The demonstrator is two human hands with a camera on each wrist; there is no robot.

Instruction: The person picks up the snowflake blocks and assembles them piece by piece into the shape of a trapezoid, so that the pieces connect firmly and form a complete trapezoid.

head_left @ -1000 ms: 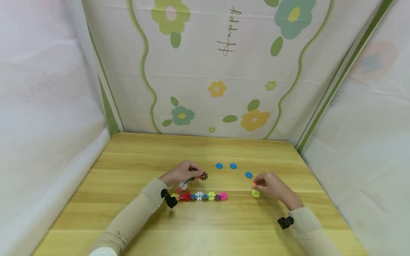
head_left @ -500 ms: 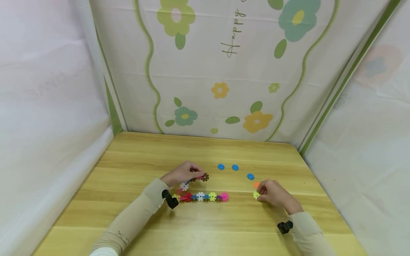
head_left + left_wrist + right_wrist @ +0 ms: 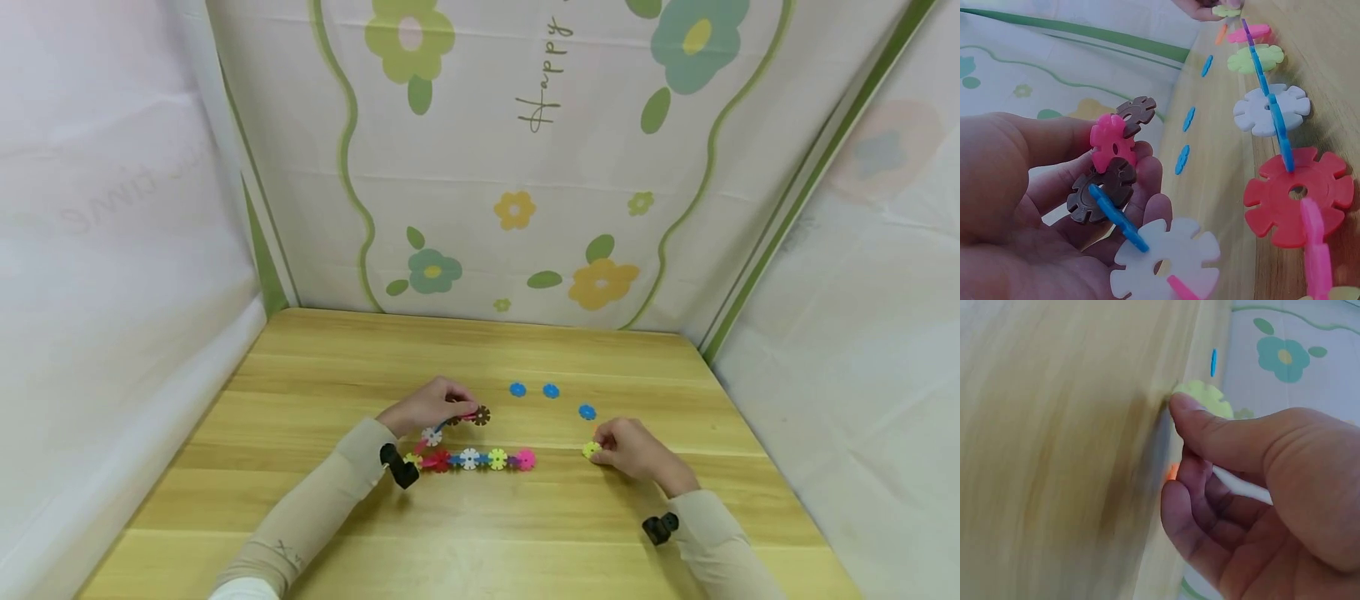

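My left hand (image 3: 431, 406) holds one end of a chain of interlocking snowflake discs. In the left wrist view its thumb and fingers pinch a pink disc (image 3: 1110, 140), with a brown disc (image 3: 1139, 111) at the tip beyond it. From there the chain runs through a white disc (image 3: 1166, 259), bends round, and lies along the table past a red disc (image 3: 1299, 197) to a pink disc (image 3: 527, 460) at its other end. My right hand (image 3: 636, 450) pinches a loose yellow-green disc (image 3: 1207, 399) between thumb and finger, right of the chain.
Three loose blue discs (image 3: 551, 391) lie flat on the wooden table (image 3: 480, 533), beyond the hands. An orange disc (image 3: 1172, 472) shows behind the right fingers. A printed fabric wall (image 3: 450, 167) rises at the table's far edge, with more fabric on both sides.
My right hand has gone from the orange disc to the yellow-green one, taken hold of it and drawn it slightly left. The left hand keeps its hold on the chain.
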